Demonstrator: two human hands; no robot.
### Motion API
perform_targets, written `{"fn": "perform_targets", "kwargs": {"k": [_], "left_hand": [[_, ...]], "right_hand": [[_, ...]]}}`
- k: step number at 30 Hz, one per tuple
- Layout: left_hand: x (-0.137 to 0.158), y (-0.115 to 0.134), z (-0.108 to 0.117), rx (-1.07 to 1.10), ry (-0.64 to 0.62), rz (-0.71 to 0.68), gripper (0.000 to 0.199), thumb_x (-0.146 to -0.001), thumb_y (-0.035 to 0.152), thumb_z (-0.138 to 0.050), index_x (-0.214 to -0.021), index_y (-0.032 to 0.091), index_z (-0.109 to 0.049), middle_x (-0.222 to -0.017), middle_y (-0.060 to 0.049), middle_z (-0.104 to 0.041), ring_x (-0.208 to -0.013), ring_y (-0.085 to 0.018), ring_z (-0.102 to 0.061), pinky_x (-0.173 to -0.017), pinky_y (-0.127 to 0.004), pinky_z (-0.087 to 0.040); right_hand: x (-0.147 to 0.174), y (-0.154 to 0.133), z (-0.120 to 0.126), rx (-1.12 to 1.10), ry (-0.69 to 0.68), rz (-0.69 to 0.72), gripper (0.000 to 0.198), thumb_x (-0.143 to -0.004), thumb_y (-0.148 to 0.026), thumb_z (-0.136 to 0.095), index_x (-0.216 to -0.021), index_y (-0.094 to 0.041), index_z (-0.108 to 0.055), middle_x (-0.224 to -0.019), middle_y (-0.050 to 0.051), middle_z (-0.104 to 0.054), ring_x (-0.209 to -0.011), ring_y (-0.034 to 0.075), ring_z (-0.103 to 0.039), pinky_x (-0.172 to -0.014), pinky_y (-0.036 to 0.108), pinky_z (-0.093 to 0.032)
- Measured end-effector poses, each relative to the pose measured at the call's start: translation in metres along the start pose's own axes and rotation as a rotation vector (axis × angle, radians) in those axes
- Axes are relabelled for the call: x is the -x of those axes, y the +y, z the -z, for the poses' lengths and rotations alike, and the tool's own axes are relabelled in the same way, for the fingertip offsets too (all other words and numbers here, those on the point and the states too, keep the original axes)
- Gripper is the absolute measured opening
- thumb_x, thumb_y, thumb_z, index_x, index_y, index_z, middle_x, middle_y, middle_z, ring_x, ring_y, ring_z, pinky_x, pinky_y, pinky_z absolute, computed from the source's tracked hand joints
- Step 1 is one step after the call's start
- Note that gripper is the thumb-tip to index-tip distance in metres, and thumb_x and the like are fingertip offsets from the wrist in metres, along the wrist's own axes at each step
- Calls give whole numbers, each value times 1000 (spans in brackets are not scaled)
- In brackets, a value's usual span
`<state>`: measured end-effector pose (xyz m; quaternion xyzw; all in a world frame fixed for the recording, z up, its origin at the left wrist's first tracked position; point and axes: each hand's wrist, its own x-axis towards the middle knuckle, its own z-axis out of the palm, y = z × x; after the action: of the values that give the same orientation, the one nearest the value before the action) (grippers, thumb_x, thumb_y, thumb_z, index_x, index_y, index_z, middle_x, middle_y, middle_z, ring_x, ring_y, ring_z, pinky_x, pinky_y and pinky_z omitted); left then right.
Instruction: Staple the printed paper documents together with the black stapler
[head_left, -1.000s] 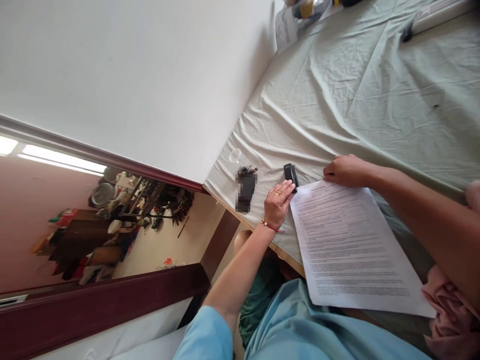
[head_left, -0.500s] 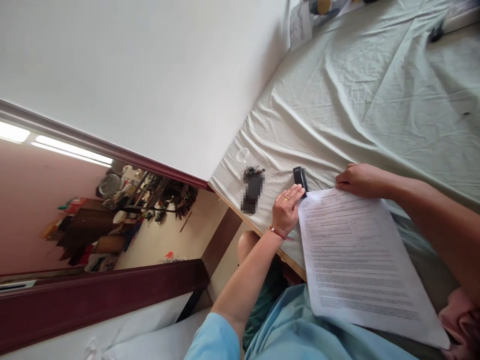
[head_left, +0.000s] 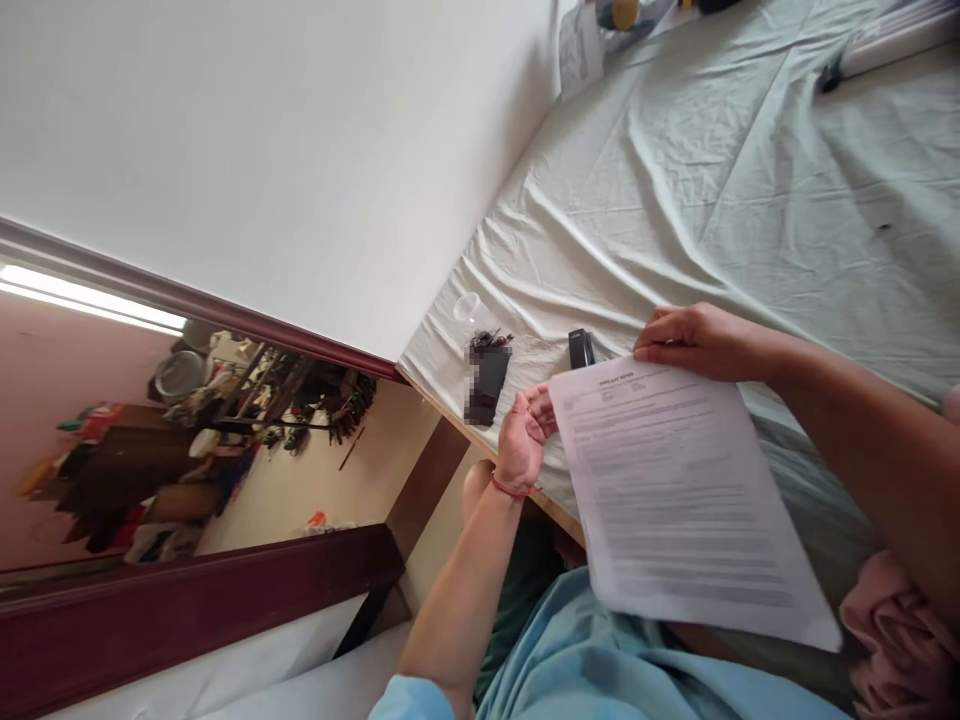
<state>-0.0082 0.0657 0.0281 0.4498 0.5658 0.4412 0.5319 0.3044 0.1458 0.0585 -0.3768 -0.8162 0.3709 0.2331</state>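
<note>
My right hand [head_left: 686, 340] pinches the top edge of a printed paper sheet [head_left: 675, 490], holding it tilted above the cloth and my lap. Beside the sheet's upper left corner is my left hand [head_left: 525, 435], palm turned up. Its fingers are stretched out toward the paper, and some fingertips are hidden at or behind its edge. A black stapler [head_left: 580, 348] lies on the cloth just beyond the top edge, its near end covered by the sheet. Whether there is more than one sheet, I cannot tell.
A pale wrinkled cloth [head_left: 675, 200] covers the surface. Left of the stapler lie a dark blurred-out object [head_left: 491, 385], keys [head_left: 491, 340] and a small clear cup [head_left: 467, 307]. A white wall [head_left: 262, 150] borders the left side. Pink fabric [head_left: 892, 630] lies at lower right.
My left hand has left the stapler, moved down and left, and turned palm up. My right hand has raised the sheet's top edge, which now covers part of the stapler.
</note>
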Motion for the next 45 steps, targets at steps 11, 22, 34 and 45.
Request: {"fn": "perform_targets", "kwargs": {"k": [11,22,34,45], "left_hand": [[42,-22,-3,-172,-25,32,58,-89,76,-68,-92,18,-73,-86,-6,-75,-86,-23,-68,-82,-35,-56],[27,-50,-4,-327,312,-175,67,-92,87,-52,-70,23,-52,-66,1,-49,-66,-16,-45,-65,-31,-45],[32,-55,-9,-434,261,-204,47,-107,62,-48,-123,21,-66,-121,-13,-76,-118,-27,-71,-103,-39,-58],[24,-57,-5,-424,194,-243,61,-101,76,-48,-116,20,-68,-110,-12,-77,-106,-26,-72,-98,-39,-58]], "right_hand": [[-3,9,-10,18,322,-147,39,-98,-53,-55,-99,-24,-81,-108,11,-72,-93,25,-67,-89,38,-51],[-7,21,-40,-909,132,-451,48,-93,-58,-68,-127,-24,-68,-117,14,-78,-106,32,-75,-89,47,-63],[-16,10,-67,-1041,358,-653,34,-82,-38,-79,-113,-25,-71,-94,7,-80,-87,29,-76,-77,44,-65],[-5,27,-38,-1000,246,-502,50,-72,-58,-91,-105,-23,-79,-96,13,-82,-96,37,-78,-94,56,-65]]}}
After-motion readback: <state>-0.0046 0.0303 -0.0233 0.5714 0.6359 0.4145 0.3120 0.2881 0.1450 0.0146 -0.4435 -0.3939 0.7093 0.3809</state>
